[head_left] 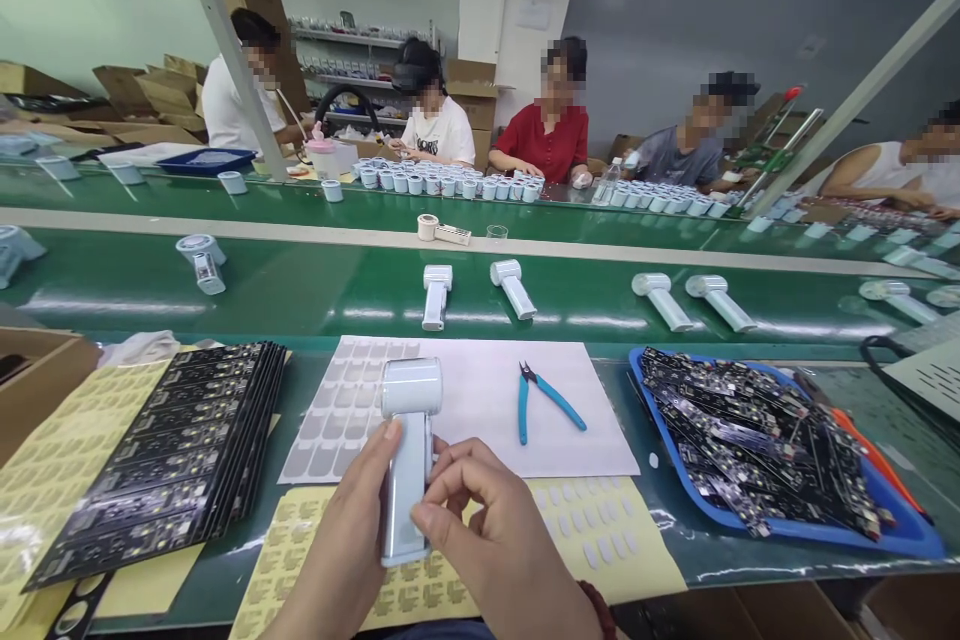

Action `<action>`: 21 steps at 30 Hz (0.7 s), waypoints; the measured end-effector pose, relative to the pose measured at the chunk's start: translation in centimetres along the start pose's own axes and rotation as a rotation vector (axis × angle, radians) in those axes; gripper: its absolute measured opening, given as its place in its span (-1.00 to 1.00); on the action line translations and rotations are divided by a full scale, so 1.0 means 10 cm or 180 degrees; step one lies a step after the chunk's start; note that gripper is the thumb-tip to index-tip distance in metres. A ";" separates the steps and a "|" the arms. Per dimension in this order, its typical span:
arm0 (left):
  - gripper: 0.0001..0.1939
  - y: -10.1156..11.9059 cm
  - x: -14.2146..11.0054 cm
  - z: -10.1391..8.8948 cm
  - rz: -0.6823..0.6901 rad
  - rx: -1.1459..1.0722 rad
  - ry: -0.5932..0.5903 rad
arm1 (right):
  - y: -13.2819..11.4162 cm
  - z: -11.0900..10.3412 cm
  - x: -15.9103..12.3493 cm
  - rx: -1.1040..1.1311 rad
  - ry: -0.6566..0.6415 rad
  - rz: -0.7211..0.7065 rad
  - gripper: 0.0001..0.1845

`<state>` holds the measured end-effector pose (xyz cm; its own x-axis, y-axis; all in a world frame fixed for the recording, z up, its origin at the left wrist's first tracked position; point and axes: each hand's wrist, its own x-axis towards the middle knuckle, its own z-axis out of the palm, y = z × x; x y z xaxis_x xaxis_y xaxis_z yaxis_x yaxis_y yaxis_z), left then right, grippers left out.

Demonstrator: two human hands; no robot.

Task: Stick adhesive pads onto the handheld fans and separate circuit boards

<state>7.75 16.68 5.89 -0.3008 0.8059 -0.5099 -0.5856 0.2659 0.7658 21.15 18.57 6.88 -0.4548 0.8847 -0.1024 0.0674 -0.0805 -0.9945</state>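
Note:
My left hand (352, 510) is wrapped around the handle of a light-blue handheld fan (409, 480), its round head pointing away from me. The fan is held over the front of the bench. On the right edge of that handle, the bent fingers and thumb of my right hand (487, 520) are closed; anything small between them is hidden. Beneath my hands lie a yellow sticker sheet (645, 560) and a white sheet with grey stickers (480, 450). Blue-handled cutters (547, 400) rest on the white sheet, their handles spread.
A stack of black circuit boards (172, 440) stands at left. On the right, a blue tray (892, 542) holds loose boards beside an orange-handled tool (870, 455). Several light-blue fans lie on the green conveyor belt (345, 290). Several co-workers sit across it.

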 end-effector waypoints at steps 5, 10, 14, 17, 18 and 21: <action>-0.58 0.05 0.02 0.02 0.0086 -0.0046 0.0083 | -0.11 0.01 0.08 -0.0107 -0.0057 0.0023 -0.88; -0.60 0.06 0.06 0.03 0.0105 -0.0067 0.0030 | -0.13 0.01 0.14 -0.0200 -0.0143 0.0008 -0.86; -0.60 0.05 0.09 0.02 0.0107 -0.0074 0.0166 | -0.12 0.01 0.17 -0.0421 -0.0170 -0.0066 -0.87; -0.53 0.05 0.10 0.03 0.0118 -0.0088 0.0164 | -0.11 0.02 0.17 -0.0625 -0.0129 -0.0118 -0.85; -0.51 0.06 0.10 0.03 0.0115 -0.0108 0.0142 | -0.11 0.02 0.17 -0.0697 -0.0100 -0.0163 -0.84; -0.55 0.08 0.09 0.05 0.0038 -0.0169 -0.0022 | -0.08 0.02 0.17 -0.0938 0.0000 -0.0442 -0.83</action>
<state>7.37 17.85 6.25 -0.3030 0.8125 -0.4980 -0.6211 0.2279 0.7499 20.16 20.06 7.47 -0.4777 0.8779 0.0339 0.2588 0.1774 -0.9495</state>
